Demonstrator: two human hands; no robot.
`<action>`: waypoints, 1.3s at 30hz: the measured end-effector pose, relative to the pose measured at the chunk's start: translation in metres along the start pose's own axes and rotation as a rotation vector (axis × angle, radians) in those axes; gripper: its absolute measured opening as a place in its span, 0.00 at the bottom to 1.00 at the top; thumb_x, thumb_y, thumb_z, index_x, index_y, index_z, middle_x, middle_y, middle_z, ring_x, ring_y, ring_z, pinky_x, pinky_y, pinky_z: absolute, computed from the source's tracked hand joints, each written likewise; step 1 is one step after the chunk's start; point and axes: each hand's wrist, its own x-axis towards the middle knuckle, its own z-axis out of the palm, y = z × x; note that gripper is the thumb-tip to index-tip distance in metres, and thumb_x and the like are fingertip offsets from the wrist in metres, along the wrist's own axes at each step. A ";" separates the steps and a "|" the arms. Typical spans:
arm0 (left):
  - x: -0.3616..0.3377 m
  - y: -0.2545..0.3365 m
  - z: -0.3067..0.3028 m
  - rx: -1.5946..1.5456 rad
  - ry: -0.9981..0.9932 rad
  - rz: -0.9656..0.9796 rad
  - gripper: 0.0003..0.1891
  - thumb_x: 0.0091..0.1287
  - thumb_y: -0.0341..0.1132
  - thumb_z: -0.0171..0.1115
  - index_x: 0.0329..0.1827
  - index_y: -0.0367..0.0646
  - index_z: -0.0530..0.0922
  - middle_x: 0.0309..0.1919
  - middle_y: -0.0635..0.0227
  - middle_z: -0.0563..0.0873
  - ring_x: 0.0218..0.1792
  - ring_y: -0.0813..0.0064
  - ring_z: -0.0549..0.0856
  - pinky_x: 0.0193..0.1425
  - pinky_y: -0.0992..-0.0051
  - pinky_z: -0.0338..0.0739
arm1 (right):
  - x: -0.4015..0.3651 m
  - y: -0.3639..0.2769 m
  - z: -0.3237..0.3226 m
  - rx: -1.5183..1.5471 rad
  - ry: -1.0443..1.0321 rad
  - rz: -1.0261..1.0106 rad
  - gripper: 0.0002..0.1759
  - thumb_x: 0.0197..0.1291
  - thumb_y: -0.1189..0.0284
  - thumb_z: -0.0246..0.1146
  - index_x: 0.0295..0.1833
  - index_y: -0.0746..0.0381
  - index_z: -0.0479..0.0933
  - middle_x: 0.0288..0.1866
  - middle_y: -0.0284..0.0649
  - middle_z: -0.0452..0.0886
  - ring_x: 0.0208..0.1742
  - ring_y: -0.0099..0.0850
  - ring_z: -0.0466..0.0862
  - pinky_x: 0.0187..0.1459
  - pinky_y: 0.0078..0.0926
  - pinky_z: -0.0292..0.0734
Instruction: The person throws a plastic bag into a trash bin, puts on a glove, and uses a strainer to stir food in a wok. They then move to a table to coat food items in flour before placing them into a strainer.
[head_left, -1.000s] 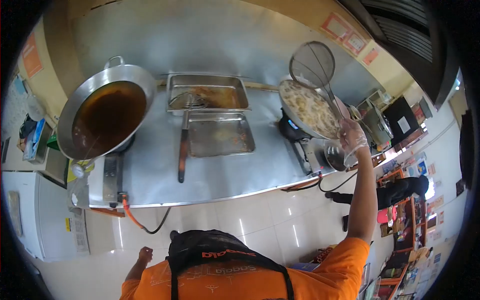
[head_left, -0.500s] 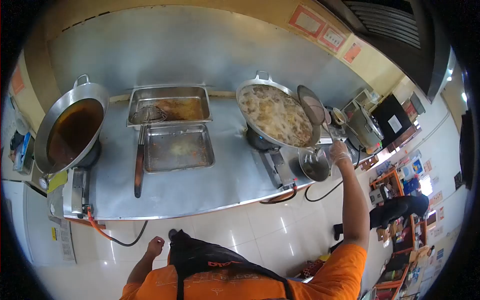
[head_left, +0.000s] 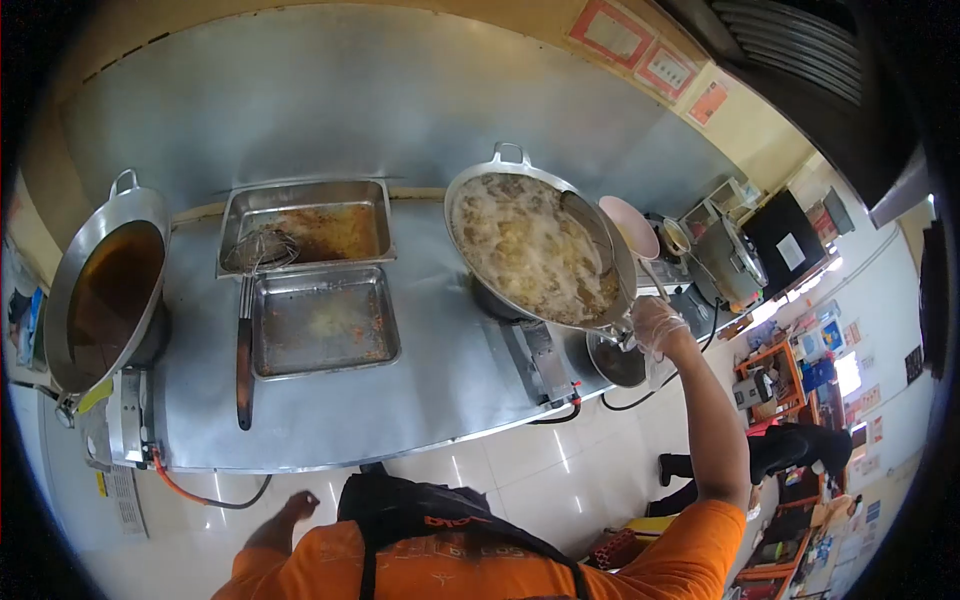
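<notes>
In the head view, my right hand (head_left: pixel 657 326), in a clear plastic glove, is closed on the handle of a round mesh skimmer at the right rim of a large wok (head_left: pixel 625 300). The skimmer's mesh (head_left: pixel 590 228) dips into the bubbling, foaming oil (head_left: pixel 520 240) along the wok's right side. What cooks under the foam is hard to make out. Close below my right hand sits a smaller metal pan (head_left: pixel 617 362), partly covered by the wok. My left hand (head_left: pixel 300 506) hangs low beside my apron, fingers curled, with nothing visible in it.
Two steel trays (head_left: pixel 325 365) lie mid-counter, with a wire strainer (head_left: pixel 262 250) across them. A second wok (head_left: pixel 150 205) of dark liquid stands left. Right of the oil are a pink bowl (head_left: pixel 632 228) and a lidded pot (head_left: pixel 735 262). Another person (head_left: pixel 790 450) stands at far right.
The skimmer has gone from above the wok's right rim down into the oil. My right hand has moved lower and left with it. The whole view has shifted slightly.
</notes>
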 end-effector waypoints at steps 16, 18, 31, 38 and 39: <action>-0.022 0.085 0.173 0.682 -0.132 0.470 0.16 0.59 0.42 0.58 0.49 0.48 0.80 0.42 0.62 0.85 0.44 0.64 0.83 0.47 0.66 0.79 | -0.001 0.092 0.121 0.398 0.461 0.135 0.07 0.51 0.77 0.55 0.36 0.67 0.74 0.34 0.53 0.78 0.40 0.49 0.79 0.42 0.43 0.73; -0.025 0.090 0.204 0.791 -0.156 0.497 0.18 0.56 0.42 0.62 0.49 0.48 0.80 0.41 0.63 0.85 0.41 0.64 0.84 0.44 0.67 0.80 | -0.018 0.095 0.091 0.383 0.388 0.175 0.07 0.53 0.78 0.54 0.37 0.68 0.73 0.33 0.55 0.78 0.40 0.51 0.80 0.41 0.45 0.74; -0.060 0.072 0.173 0.598 -0.070 0.517 0.15 0.64 0.36 0.56 0.52 0.45 0.79 0.40 0.63 0.86 0.33 0.70 0.87 0.34 0.69 0.84 | -0.113 0.114 -0.020 0.301 0.353 0.261 0.11 0.57 0.79 0.49 0.45 0.68 0.72 0.38 0.60 0.79 0.41 0.53 0.82 0.44 0.45 0.76; -0.099 0.118 0.070 -0.222 -0.093 0.033 0.13 0.67 0.33 0.49 0.47 0.36 0.79 0.33 0.62 0.86 0.26 0.73 0.86 0.26 0.73 0.82 | -0.161 0.057 -0.172 0.785 0.142 0.397 0.09 0.59 0.75 0.53 0.43 0.64 0.75 0.21 0.41 0.74 0.20 0.29 0.76 0.23 0.29 0.70; -0.115 0.116 0.055 -0.288 -0.022 0.139 0.13 0.68 0.35 0.50 0.44 0.36 0.79 0.31 0.61 0.86 0.25 0.72 0.85 0.24 0.74 0.80 | -0.161 0.039 -0.204 0.802 0.090 0.484 0.09 0.60 0.74 0.54 0.43 0.64 0.76 0.20 0.39 0.73 0.19 0.26 0.75 0.22 0.28 0.69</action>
